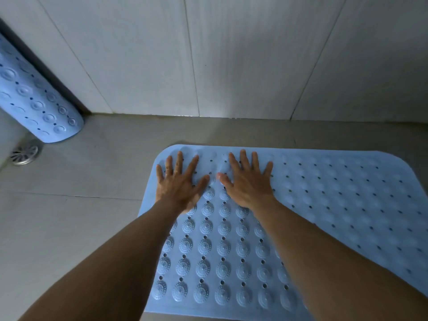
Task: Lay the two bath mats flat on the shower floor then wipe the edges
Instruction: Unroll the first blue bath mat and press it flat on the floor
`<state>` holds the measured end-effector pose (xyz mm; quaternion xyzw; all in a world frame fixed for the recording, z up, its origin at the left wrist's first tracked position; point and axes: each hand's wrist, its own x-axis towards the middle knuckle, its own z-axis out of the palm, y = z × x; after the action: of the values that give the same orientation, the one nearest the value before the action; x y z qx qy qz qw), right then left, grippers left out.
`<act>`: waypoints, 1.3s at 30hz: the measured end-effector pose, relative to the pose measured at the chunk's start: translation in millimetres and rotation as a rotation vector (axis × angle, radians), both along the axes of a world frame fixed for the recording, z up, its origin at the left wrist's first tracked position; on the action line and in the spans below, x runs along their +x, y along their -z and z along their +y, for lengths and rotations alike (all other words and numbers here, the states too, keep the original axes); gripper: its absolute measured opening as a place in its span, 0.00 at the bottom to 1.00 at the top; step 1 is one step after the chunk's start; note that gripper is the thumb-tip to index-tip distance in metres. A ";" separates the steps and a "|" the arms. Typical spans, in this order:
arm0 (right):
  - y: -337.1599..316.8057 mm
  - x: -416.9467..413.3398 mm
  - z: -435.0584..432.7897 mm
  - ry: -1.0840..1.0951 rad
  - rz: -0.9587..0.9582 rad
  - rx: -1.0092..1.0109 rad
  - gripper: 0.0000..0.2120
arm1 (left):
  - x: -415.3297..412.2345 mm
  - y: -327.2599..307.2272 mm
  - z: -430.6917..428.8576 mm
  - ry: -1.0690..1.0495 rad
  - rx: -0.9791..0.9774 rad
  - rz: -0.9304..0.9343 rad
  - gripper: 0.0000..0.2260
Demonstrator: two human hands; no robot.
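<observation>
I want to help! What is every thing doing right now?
Bath mat: flat on the floor, pressed by both hands.
Second mat: upright, leaning in the corner, not laid.
Left hand: open, palm down.
Right hand: open, palm down.
Drain: uncovered.

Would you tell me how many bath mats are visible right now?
2. One blue mat lies on the floor under both hands; the second mat stands curled against the wall at far left, partly cut off.

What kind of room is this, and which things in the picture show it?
Most likely a shower area in a bathroom: a metal floor drain, tiled walls, and a blue anti-slip bath mat lying on the tiled floor under both hands.
</observation>
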<state>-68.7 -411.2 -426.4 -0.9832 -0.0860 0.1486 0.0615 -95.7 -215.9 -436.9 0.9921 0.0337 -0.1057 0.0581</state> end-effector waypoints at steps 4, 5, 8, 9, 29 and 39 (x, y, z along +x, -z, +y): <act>5.9 -3.1 3.3 -0.003 -0.071 -0.015 0.32 | 3.7 -1.8 -1.1 0.018 0.009 -0.015 0.33; 6.5 -2.7 3.6 -0.005 -0.073 -0.012 0.31 | 4.7 -1.4 -0.7 0.032 0.019 -0.019 0.34; 7.1 -0.3 3.5 0.001 -0.056 -0.002 0.30 | 7.7 -1.4 0.2 0.036 0.001 -0.016 0.35; 7.2 0.4 3.4 0.005 -0.054 0.004 0.29 | 8.2 -1.3 0.2 0.027 -0.007 -0.013 0.36; 7.7 4.0 0.3 -0.004 -0.034 0.023 0.28 | 15.3 -1.0 -4.6 0.023 0.060 0.011 0.35; -15.5 8.2 -29.1 -0.093 0.115 0.165 0.29 | 25.8 -18.7 -17.9 -0.031 0.131 0.191 0.35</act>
<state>-60.6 -440.3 -410.9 -0.9596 -0.1399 0.1997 0.1403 -69.9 -233.8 -418.2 0.9786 0.0611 -0.1965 -0.0085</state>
